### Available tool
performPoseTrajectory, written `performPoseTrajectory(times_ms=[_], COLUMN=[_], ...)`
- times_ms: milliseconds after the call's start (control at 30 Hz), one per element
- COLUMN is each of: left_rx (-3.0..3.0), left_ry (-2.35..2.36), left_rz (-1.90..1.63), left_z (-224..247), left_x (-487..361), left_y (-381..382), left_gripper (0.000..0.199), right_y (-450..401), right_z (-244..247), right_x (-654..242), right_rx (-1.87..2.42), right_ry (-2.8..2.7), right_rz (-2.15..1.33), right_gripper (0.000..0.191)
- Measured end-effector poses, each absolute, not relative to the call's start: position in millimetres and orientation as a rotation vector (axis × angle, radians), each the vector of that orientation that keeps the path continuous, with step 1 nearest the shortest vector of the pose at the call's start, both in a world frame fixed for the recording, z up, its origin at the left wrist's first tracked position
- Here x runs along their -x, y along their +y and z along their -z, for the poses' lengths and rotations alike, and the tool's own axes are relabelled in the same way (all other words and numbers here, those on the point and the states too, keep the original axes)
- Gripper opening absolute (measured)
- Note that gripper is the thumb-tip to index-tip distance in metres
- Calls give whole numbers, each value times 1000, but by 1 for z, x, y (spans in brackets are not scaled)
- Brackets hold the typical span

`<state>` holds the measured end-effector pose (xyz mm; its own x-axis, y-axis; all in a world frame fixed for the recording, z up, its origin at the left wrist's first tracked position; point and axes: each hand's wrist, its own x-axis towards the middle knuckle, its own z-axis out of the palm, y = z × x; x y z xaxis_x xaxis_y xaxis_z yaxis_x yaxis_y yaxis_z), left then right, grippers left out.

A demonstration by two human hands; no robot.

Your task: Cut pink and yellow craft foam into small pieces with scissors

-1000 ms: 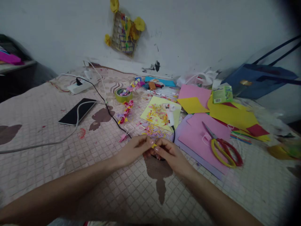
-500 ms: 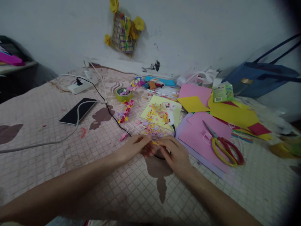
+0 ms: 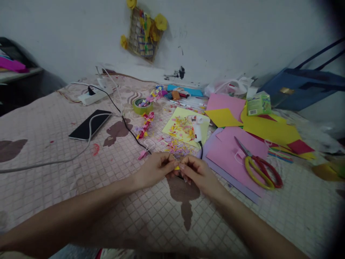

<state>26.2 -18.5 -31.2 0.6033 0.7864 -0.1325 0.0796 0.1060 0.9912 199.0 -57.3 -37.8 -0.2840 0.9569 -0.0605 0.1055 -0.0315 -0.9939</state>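
Green packet (image 3: 258, 104): barcode visible, lettering illegible. Left hand (image 3: 156, 169) and right hand (image 3: 199, 174) pinch yellow piece (image 3: 177, 168), fingertips closed.

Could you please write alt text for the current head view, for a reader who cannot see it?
Left hand and right hand pinch a small yellow piece above a patterned cloth. Beyond them lie paper scraps and a white glue gun; scissors rest on pink paper to the right.
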Motion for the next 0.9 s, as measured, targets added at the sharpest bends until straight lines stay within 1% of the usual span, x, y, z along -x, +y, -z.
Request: performPoseTrajectory(times_ms=[233,367,533,667,900], left_rx=[-1171,-1129,-1194,-1173,-988], left_ry=[793,776,753,764,752], left_rz=[-540,-523,-541,-510,-493], left_z=[29,28,28,27,26], left_x=[-26,-26,-25,-25,-26], left_y=[-16,-14,-14,-14,-17], left_gripper=[40,37,33,31,35], right_y=[-55,-54,-55,-54,-53], right_z=[46,47,46,46,44], right_x=[-202,-202,-200,-201,-202], right_rx=[1130,1114,1071,1044,1032], right_ry=[-1293,-1257,-1204,-1153,-1128], right_rz=[-1467,-1540,-1600,-1655,-1691], right_gripper=[27,27,35,25,23])
